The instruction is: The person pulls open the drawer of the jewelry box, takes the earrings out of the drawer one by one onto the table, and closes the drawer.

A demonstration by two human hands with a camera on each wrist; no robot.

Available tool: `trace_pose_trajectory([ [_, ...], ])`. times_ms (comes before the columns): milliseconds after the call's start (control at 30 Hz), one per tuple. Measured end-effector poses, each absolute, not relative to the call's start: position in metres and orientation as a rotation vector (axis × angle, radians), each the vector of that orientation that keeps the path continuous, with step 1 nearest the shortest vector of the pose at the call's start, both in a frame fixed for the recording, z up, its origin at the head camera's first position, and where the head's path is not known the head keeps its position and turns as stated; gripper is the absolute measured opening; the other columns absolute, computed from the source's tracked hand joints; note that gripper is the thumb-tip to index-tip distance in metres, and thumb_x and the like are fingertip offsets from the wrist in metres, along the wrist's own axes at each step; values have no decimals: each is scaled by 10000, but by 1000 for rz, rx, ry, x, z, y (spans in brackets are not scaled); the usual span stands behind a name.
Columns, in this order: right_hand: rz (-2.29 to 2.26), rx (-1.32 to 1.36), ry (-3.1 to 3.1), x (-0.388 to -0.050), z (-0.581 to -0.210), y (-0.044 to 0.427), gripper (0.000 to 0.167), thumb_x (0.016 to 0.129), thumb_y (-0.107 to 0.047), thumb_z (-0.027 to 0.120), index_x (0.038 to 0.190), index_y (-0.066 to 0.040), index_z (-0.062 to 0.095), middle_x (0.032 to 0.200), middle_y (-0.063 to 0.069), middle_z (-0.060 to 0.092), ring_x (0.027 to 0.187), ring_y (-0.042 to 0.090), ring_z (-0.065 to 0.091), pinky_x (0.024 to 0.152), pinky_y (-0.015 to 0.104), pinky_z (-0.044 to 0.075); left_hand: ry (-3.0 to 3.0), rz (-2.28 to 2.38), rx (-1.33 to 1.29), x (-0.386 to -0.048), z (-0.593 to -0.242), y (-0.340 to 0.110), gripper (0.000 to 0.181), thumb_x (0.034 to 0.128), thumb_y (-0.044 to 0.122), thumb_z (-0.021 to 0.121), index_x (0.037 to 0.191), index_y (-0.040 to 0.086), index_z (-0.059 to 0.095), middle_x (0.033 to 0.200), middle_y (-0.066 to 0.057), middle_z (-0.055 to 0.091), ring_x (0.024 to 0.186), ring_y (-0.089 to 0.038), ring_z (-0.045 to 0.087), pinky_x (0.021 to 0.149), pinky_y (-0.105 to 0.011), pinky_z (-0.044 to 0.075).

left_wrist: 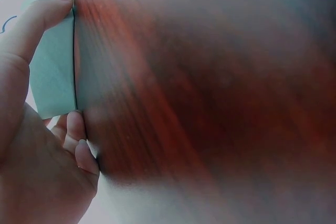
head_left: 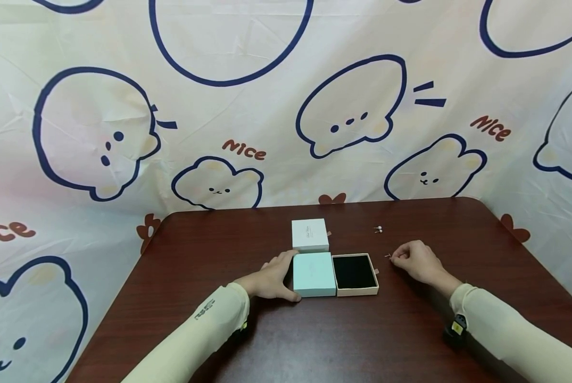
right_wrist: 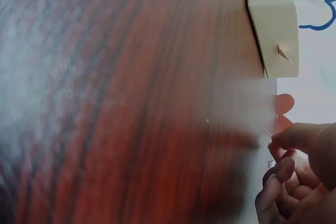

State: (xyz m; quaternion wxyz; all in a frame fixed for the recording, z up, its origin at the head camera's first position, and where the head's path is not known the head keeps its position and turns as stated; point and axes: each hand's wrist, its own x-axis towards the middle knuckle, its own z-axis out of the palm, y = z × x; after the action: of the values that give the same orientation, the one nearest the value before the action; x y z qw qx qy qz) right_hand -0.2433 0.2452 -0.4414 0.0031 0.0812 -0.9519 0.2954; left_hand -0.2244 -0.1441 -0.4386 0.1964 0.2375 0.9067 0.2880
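Note:
A closed teal box (head_left: 314, 274) lies on the table, and my left hand (head_left: 272, 276) grips its left side, thumb at the near corner and fingers at the far one. In the left wrist view the thumb (left_wrist: 50, 11) touches the box edge. To the right of the open tray, my right hand (head_left: 419, 260) pinches a small thin metal earring (right_wrist: 266, 141) between thumb and finger. Its finer shape is too small to tell. Against the teal box stands the open tray (head_left: 357, 292), cream-walled with a black lining and a small pull tab.
Behind the teal box lies a white box (head_left: 309, 234) with small print on its lid and a tab at its right. A pair of small pearl-like earrings (head_left: 379, 230) lies farther back on the brown table (head_left: 286, 340). A printed cloth (head_left: 276, 117) hangs behind.

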Motion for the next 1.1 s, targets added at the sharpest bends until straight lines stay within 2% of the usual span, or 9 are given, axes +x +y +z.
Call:
trace_pose_trajectory([
  [267, 1019, 295, -2954, -243, -442, 247, 133, 915, -99, 681, 856, -20, 771, 759, 16, 681, 681, 119, 529, 615, 257, 423, 2540, 799, 669, -225, -439, -144, 1126, 803, 422, 832, 1620, 153, 105, 1673, -119, 192, 1551, -361, 184, 1203, -641, 149],
  [1100, 1063, 283, -2939, -247, -450, 252, 143, 908, -81, 667, 868, -3, 780, 796, 51, 726, 684, 126, 540, 619, 258, 435, 2539, 806, 675, -225, -439, -144, 1121, 804, 410, 835, 1617, 148, 108, 1660, -124, 209, 1537, -356, 204, 1195, -630, 163],
])
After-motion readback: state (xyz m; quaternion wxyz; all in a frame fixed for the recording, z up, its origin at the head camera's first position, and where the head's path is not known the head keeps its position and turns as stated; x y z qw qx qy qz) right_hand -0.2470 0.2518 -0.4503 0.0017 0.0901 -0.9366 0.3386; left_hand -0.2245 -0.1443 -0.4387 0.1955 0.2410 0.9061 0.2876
